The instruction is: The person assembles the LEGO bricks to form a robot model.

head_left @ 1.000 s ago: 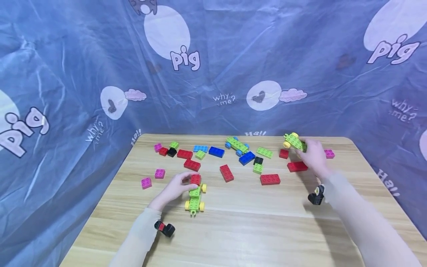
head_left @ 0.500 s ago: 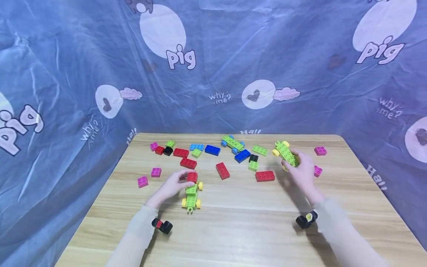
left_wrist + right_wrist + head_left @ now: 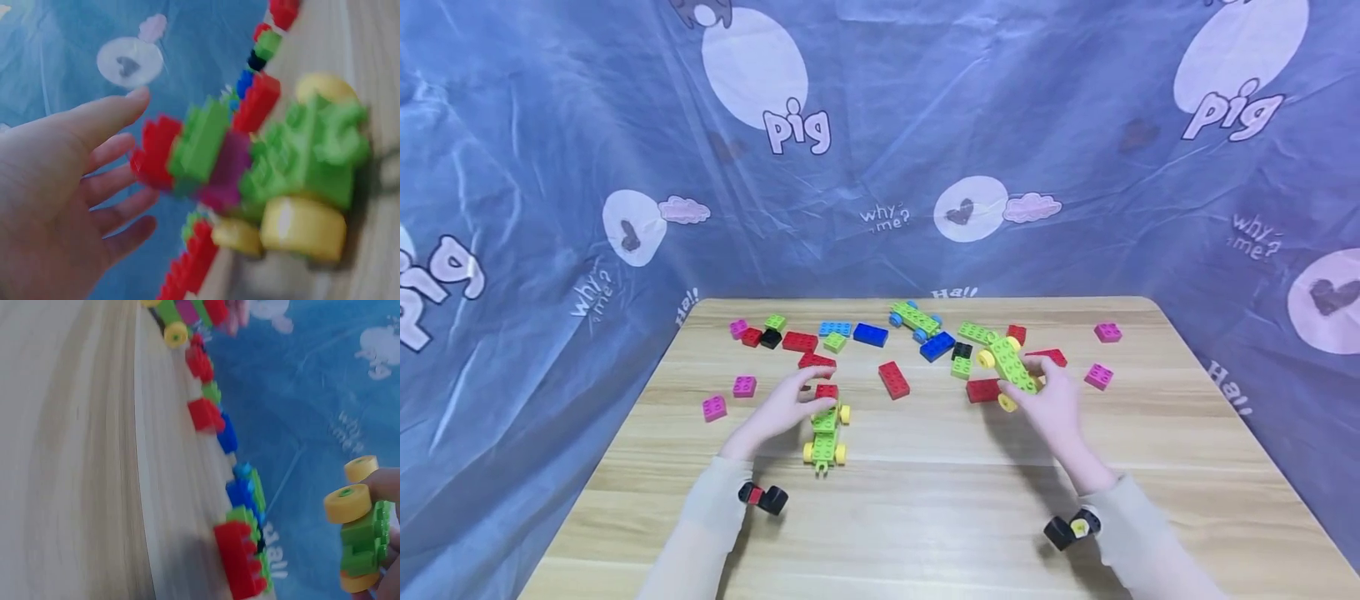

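Note:
My left hand (image 3: pixel 786 406) surrounds the top of a brick stack without gripping it; its fingers are loosely spread in the left wrist view. The stack has a red brick (image 3: pixel 156 153) on top, a green brick (image 3: pixel 201 140) under it and a magenta brick (image 3: pixel 228 169) lowest. It stands on a green toy car base (image 3: pixel 824 450) with yellow wheels, resting on the table. On the right, my right hand (image 3: pixel 1052 404) holds a second green car base (image 3: pixel 1011 364) with yellow wheels, tilted above the table. Part of it is hidden by the fingers.
Across the back of the wooden table (image 3: pixel 910 517) lie several loose bricks, among them a blue brick (image 3: pixel 870 335) and a red brick (image 3: pixel 894 380). A green car base with blue wheels (image 3: pixel 916 318) stands there too. Magenta bricks (image 3: pixel 1099 376) lie at both sides. Behind hangs a blue cloth (image 3: pixel 850 183).
My right hand has carried the yellow-wheeled car base from the far right toward the middle and nearer. My left hand's fingers have loosened from the red brick, with little movement of the arm.

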The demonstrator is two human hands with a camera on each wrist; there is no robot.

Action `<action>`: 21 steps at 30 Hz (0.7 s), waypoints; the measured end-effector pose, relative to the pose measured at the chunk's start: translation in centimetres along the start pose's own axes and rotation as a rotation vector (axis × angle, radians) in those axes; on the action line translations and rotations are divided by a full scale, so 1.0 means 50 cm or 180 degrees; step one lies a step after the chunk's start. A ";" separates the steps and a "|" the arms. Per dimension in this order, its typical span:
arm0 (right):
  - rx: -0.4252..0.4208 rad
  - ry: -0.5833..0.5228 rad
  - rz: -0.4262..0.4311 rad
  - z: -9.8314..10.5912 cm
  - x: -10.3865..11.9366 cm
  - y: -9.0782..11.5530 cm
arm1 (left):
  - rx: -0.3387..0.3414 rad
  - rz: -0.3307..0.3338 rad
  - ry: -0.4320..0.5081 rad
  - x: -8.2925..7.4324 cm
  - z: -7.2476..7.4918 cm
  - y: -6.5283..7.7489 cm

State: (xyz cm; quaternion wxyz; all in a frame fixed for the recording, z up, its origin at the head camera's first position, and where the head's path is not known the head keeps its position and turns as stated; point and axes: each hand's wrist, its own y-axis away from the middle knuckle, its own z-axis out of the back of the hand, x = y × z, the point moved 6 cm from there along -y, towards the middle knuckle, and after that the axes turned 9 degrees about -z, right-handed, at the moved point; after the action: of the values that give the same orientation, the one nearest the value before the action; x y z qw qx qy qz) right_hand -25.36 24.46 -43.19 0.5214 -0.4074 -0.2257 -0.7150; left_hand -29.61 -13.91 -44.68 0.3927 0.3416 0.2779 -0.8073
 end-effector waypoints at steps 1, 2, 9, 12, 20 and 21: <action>0.0048 0.0038 -0.0015 -0.004 0.004 0.005 | -0.0055 -0.0038 -0.0041 -0.009 0.002 -0.004; 0.0095 0.0077 -0.0033 -0.009 0.008 0.010 | -0.0120 -0.0078 -0.0079 -0.022 0.003 -0.010; 0.0339 0.0295 -0.0071 -0.043 0.026 0.041 | -0.0324 -0.0343 -0.0229 -0.104 -0.024 -0.050; 0.0449 0.0323 -0.0123 -0.061 0.026 0.052 | -0.0360 -0.0405 -0.0247 -0.128 -0.048 -0.067; 0.0660 0.0586 -0.0292 -0.103 0.016 0.085 | 0.0135 -0.0371 -0.0249 -0.157 -0.162 -0.095; 0.0678 0.0617 -0.0286 -0.107 0.015 0.088 | 0.0224 -0.0341 -0.0220 -0.157 -0.177 -0.096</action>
State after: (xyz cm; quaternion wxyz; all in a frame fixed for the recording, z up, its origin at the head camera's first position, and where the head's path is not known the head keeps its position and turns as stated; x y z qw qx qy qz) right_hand -23.23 18.46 -46.05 0.5485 -0.2684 -0.2669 -0.7456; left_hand -27.02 -1.49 -43.18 0.3461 0.3118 0.2534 -0.8478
